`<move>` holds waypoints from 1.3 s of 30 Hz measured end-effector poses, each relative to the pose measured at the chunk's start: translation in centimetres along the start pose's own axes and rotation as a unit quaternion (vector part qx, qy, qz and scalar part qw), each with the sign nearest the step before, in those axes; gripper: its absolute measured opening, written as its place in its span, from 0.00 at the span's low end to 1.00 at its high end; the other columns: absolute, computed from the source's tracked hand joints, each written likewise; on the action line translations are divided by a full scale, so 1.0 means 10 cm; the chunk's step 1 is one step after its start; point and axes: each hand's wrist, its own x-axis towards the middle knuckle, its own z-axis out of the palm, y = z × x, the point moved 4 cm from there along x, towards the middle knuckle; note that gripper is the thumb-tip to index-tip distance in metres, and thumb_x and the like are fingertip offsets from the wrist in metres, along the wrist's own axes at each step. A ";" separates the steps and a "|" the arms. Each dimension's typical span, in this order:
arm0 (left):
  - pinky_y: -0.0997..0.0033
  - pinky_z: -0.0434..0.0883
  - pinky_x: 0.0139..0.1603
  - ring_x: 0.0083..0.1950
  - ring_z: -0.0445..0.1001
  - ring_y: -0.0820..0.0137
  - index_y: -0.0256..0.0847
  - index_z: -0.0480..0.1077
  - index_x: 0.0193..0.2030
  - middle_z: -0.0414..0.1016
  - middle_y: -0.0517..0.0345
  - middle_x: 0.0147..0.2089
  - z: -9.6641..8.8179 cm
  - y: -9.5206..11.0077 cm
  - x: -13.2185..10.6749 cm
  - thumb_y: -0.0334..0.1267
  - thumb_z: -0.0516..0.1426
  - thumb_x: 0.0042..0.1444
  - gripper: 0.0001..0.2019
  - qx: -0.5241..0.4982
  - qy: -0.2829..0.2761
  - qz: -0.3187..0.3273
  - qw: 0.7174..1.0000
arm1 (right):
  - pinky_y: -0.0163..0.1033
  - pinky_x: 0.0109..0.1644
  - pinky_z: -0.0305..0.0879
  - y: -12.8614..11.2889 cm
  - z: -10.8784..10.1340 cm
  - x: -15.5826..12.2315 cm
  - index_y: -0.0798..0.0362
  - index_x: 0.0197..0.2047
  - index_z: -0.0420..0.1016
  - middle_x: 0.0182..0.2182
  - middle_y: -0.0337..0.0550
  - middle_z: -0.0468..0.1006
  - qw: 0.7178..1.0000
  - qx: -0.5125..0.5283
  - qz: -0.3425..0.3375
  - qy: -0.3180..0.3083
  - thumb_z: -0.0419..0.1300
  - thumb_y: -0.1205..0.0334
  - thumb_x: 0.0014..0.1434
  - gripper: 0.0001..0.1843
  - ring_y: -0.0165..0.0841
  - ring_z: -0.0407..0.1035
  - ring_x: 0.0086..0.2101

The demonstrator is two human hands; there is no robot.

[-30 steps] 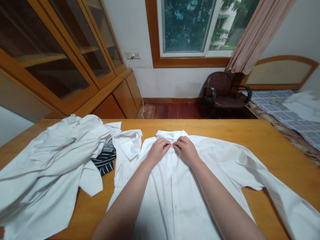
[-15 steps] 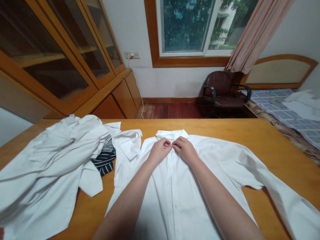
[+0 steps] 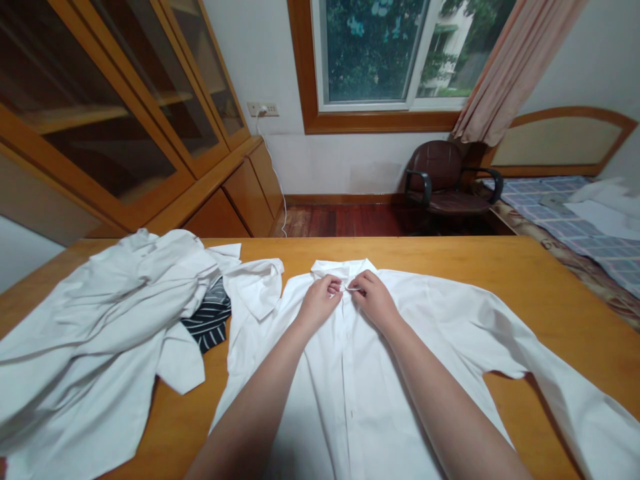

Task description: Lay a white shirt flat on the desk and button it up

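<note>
A white long-sleeved shirt lies front side up on the wooden table, its collar toward the far edge. Just below the collar, my left hand pinches the shirt's front at the neck. Close beside it, my right hand grips the other front edge, with a bit of white cloth showing between thumb and finger. A small gap separates the two sets of fingertips. Any button there is too small to make out. The sleeve on the right stretches out toward the near right corner.
Several crumpled white garments are heaped at the left of the table, with a dark striped cloth partly under them. Beyond the table stand a glass-doored cabinet, a brown armchair and a bed.
My right hand has shifted slightly right, away from the left hand, drawing a bit of the shirt's neck edge with it. My left hand stays almost in place.
</note>
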 end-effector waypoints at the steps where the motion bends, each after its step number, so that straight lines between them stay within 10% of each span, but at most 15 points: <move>1: 0.69 0.75 0.40 0.36 0.77 0.70 0.40 0.72 0.42 0.77 0.58 0.36 0.00 0.00 0.00 0.25 0.60 0.50 0.13 0.001 -0.001 0.000 1.000 | 0.41 0.44 0.66 0.00 0.00 0.00 0.50 0.35 0.75 0.36 0.42 0.71 1.000 -0.002 -0.001 -0.001 0.56 0.77 0.53 0.13 0.36 0.68 0.39; 16: 0.71 0.73 0.40 0.36 0.76 0.71 0.41 0.68 0.42 0.78 0.60 0.36 -0.07 0.10 -0.05 0.18 0.54 0.47 0.18 0.013 0.006 -0.025 1.000 | 0.37 0.49 0.68 -0.03 0.05 -0.03 0.47 0.48 0.79 0.44 0.42 0.75 0.998 -0.003 0.016 -0.065 0.59 0.67 0.63 0.12 0.33 0.73 0.43; 28: 0.67 0.72 0.48 0.43 0.74 0.68 0.41 0.76 0.39 0.74 0.57 0.39 -0.10 0.14 -0.06 0.30 0.59 0.61 0.04 0.166 -0.047 0.170 0.970 | 0.37 0.44 0.67 -0.09 -0.09 -0.04 0.50 0.35 0.76 0.36 0.40 0.73 1.000 -0.027 0.005 0.007 0.61 0.71 0.54 0.07 0.34 0.71 0.38; 39: 0.67 0.71 0.45 0.42 0.73 0.67 0.41 0.72 0.37 0.73 0.56 0.37 -0.06 0.17 -0.04 0.31 0.56 0.63 0.05 0.238 -0.053 0.223 0.944 | 0.39 0.45 0.67 -0.10 -0.10 -0.03 0.49 0.40 0.76 0.37 0.42 0.77 0.999 -0.049 -0.009 -0.009 0.60 0.69 0.59 0.08 0.35 0.73 0.39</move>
